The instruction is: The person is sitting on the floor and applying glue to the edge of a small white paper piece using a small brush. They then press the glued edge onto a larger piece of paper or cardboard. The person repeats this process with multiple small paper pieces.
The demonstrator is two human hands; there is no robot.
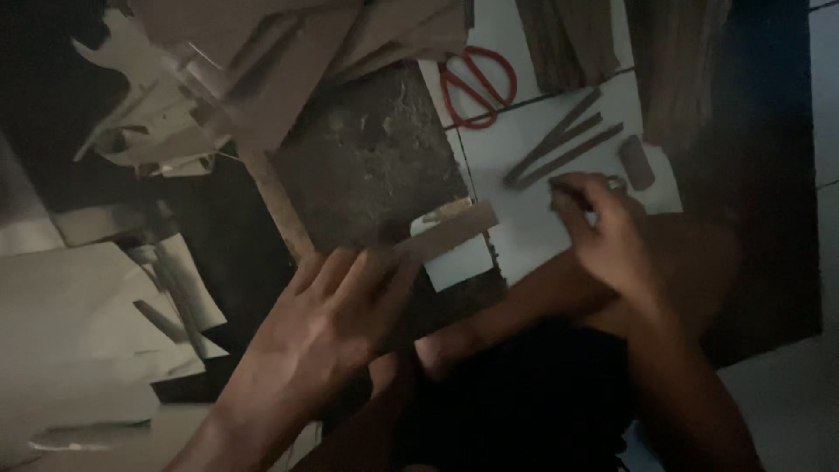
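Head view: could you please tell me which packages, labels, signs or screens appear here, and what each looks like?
None that I can make out: only loose cardboard sheets, pale paper sheets, red-handled scissors and brown strips, all unprinted in this dim light.

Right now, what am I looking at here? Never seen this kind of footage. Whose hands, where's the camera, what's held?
One dim picture from a camera worn on a person's head, looking down at their own bare hands. The left hand holds a flat cardboard strip over a dark board. The right hand pinches something small I cannot make out, beside three thin dark strips on a white sheet. Red-handled scissors lie above; cardboard scraps are piled at the left.
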